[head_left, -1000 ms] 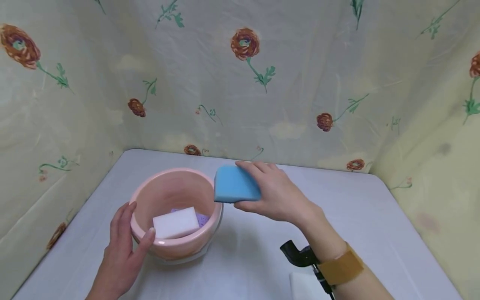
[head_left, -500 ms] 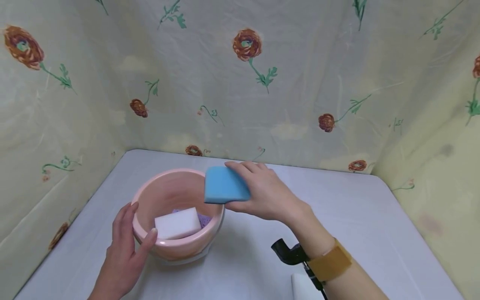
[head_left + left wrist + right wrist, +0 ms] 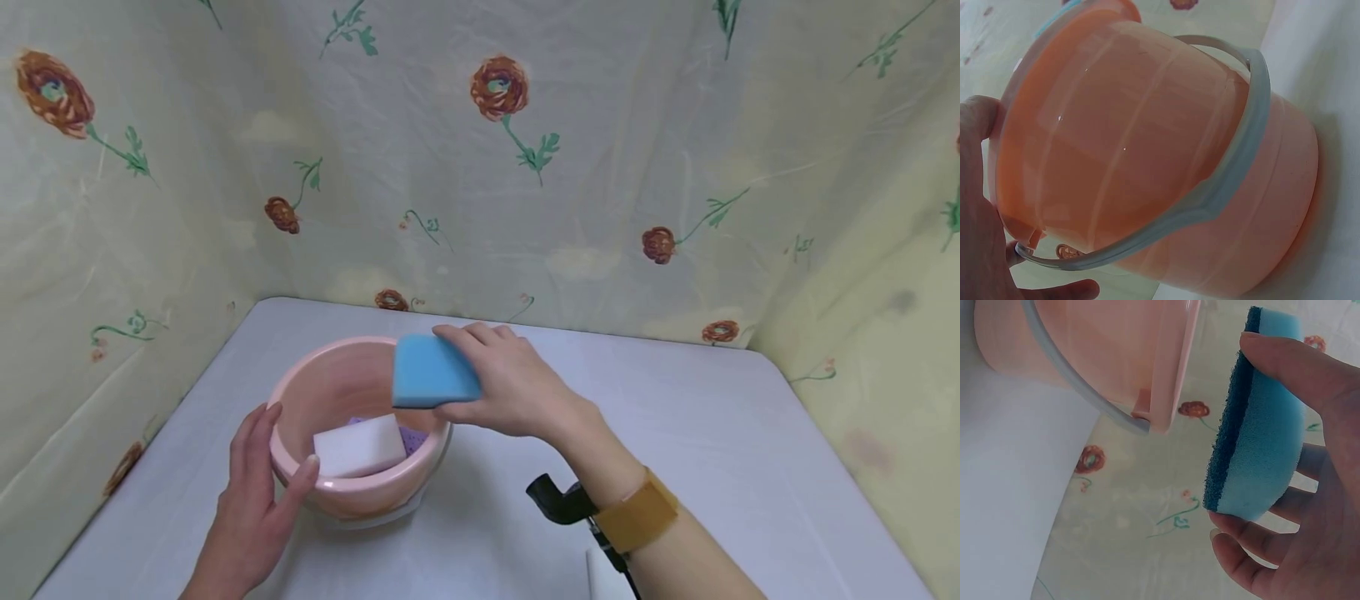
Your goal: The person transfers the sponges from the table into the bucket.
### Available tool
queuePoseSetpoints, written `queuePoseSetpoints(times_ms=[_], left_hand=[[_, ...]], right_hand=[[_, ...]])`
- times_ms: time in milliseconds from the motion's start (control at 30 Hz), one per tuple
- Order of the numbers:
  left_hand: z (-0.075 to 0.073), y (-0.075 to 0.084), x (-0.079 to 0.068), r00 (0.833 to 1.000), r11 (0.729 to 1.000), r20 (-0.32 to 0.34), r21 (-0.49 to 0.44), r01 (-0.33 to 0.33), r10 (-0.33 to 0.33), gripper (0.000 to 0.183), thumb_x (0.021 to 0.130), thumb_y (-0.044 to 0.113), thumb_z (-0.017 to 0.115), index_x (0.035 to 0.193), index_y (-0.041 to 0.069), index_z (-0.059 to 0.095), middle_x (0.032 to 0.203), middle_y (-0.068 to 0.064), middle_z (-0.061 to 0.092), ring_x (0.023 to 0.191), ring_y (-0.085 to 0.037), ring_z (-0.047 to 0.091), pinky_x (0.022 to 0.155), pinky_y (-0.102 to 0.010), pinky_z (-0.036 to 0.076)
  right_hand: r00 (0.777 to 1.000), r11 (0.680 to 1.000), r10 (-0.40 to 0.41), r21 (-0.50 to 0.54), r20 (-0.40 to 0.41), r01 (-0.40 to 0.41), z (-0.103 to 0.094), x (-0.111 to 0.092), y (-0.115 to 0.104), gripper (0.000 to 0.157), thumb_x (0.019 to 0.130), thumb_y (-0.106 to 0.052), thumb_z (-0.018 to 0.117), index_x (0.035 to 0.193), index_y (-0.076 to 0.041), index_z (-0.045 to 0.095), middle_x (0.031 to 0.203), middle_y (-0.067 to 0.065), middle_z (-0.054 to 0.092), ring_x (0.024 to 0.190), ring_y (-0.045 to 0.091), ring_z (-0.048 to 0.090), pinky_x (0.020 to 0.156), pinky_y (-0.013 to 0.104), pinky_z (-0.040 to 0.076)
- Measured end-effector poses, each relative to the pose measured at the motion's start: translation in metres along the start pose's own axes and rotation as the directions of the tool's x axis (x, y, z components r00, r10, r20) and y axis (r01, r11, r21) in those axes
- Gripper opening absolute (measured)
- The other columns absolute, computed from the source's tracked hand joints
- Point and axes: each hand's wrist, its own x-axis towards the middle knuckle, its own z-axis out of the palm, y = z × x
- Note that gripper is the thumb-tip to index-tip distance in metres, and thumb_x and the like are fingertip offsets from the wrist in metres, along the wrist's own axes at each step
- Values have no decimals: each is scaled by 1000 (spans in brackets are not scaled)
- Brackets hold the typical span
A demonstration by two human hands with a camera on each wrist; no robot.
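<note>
Block (image 3: pixel 358 448) in bucket (image 3: pixel 363 500), bucket on table (image 3: pixel 675 417)

No legible lettering, seemingly.

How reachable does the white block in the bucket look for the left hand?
Probably yes: the left hand touches the bucket at its rim, and the white block inside lies uncovered.

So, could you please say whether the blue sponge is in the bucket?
Out: the right hand holds the blue sponge, apart from the bucket, in the right wrist view.
</note>
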Motion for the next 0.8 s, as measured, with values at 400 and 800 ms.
queuePoseSetpoints(times_ms=[400,800], left_hand=[[0,2,1,1000,1000,7,2,13,-13,87,101,55,50,161,24,-5,165,-11,-8,140,-50,29,104,-62,34],[1,3,0,999,999,7,23,36,-36,88,100,57,49,161,23,-4,165,-10,-10,141,-51,27,105,-63,33]], right_hand=[[1000,1000,-26,-15,13,26,5,8,-7,83,84,-45,80,153,-17,44,145,10,52,125,34,49,99,54,45],[997,998,-55,-18,47,56,14,22,-19,84,84,-49,78,153,-18,43,144,8,52,124,32,48,100,50,44]])
